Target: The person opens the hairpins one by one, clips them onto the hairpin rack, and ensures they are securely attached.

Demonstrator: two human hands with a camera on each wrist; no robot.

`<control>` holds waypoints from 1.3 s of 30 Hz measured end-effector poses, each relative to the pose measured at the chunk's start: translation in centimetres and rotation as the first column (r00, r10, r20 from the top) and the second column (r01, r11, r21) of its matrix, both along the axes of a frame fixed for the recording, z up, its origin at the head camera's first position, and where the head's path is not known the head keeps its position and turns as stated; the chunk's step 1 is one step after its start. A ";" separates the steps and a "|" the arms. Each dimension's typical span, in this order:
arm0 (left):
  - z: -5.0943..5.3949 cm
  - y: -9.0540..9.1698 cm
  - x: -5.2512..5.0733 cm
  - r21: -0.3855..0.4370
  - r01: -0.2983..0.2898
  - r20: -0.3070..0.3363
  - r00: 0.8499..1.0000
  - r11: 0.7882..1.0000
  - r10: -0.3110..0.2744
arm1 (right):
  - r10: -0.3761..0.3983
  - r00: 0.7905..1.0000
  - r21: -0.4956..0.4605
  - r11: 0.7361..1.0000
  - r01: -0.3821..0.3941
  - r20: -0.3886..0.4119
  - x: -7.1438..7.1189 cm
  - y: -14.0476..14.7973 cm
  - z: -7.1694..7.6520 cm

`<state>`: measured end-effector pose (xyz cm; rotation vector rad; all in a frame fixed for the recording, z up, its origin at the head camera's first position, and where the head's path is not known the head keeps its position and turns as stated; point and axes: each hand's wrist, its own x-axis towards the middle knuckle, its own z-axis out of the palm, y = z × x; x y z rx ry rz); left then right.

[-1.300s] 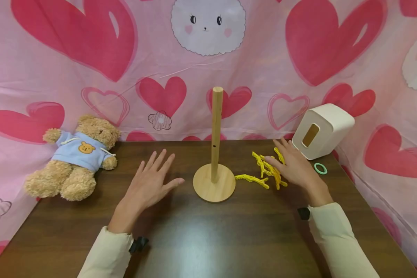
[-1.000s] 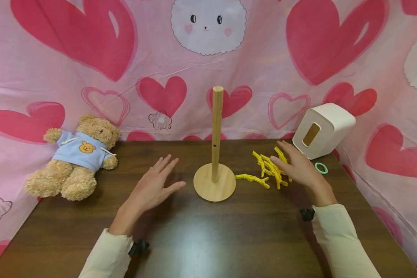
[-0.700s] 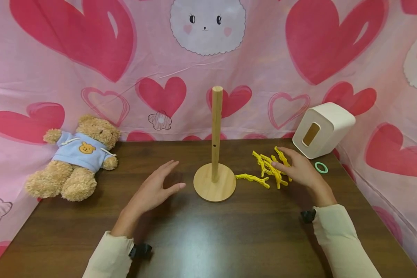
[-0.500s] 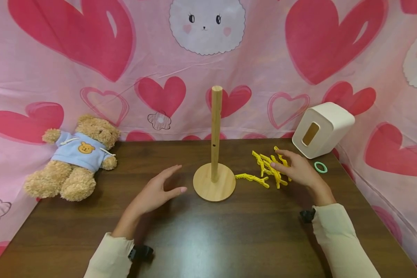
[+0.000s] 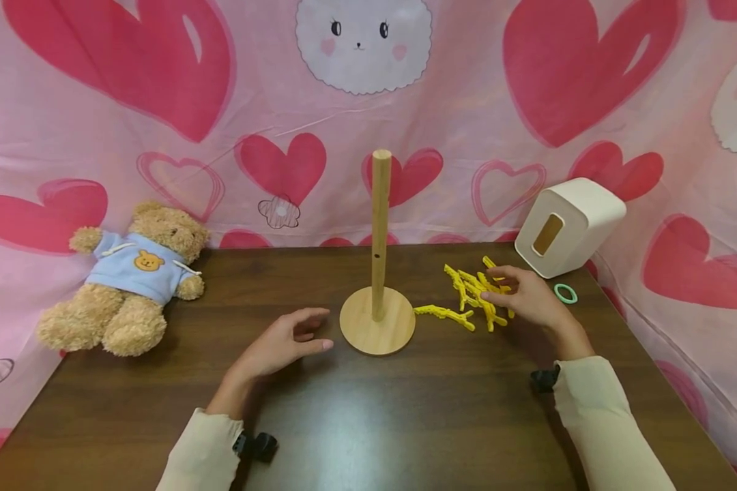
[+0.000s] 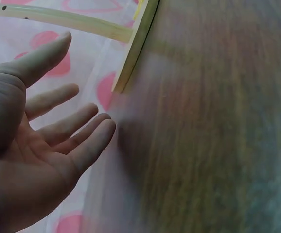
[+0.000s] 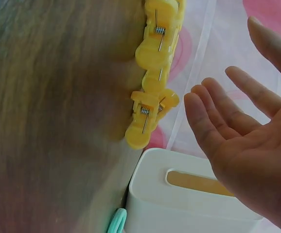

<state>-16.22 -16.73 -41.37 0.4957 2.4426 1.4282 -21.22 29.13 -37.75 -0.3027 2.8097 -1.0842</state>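
Observation:
My left hand point(image 5: 282, 346) hovers just left of a wooden stand point(image 5: 377, 335), its fingers loosely bent and apart from the base. The stand is a round disc with an upright post that has a small hole. Over a loose pile of yellow spring clips point(image 5: 463, 293) hangs my right hand point(image 5: 531, 300), thumb and fingers spread, part of the pile hidden beneath it. In the right wrist view the yellow clips point(image 7: 152, 56) show metal springs, and a gap separates them from the fingers. One yellow clip point(image 5: 445, 313) lies alone beside the stand's base.
A white box point(image 5: 568, 228) with a slot stands at the back right, a mint-green ring point(image 5: 566, 294) in front of it. On the left lies a teddy bear point(image 5: 135, 273) in a blue hoodie. Pink heart-patterned cloth point(image 5: 252, 82) hangs behind the dark wooden table point(image 5: 442, 423).
My left hand has come lower and nearer to me, turning side-on with its fingers more bent. My right hand has shifted slightly right and lower, its fingers bending more over the clips.

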 end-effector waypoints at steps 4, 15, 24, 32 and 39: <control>-0.2 0.2 -0.2 -0.023 -0.007 -0.007 1.000 1.000 0.007 | -0.012 1.000 0.020 1.000 0.012 -0.008 -0.2 0.3 -0.2; -0.8 1.2 -1.0 -0.014 -0.024 -0.017 1.000 1.000 0.023 | -0.026 0.999 0.092 0.995 0.028 -0.027 -0.5 1.1 -0.7; -1.2 2.1 -1.4 0.047 -0.012 0.009 1.000 0.999 0.012 | -0.060 0.998 0.090 0.994 0.060 0.000 -0.4 2.0 -0.3; -1.3 2.6 -1.5 0.047 -0.040 0.000 0.999 0.998 0.040 | -0.065 0.998 0.079 0.995 0.066 -0.016 -0.3 3.1 -0.8; -1.6 2.8 -1.8 0.024 -0.039 -0.044 0.998 0.999 0.040 | -0.049 0.998 0.098 0.994 0.052 -0.037 -0.6 4.4 -1.1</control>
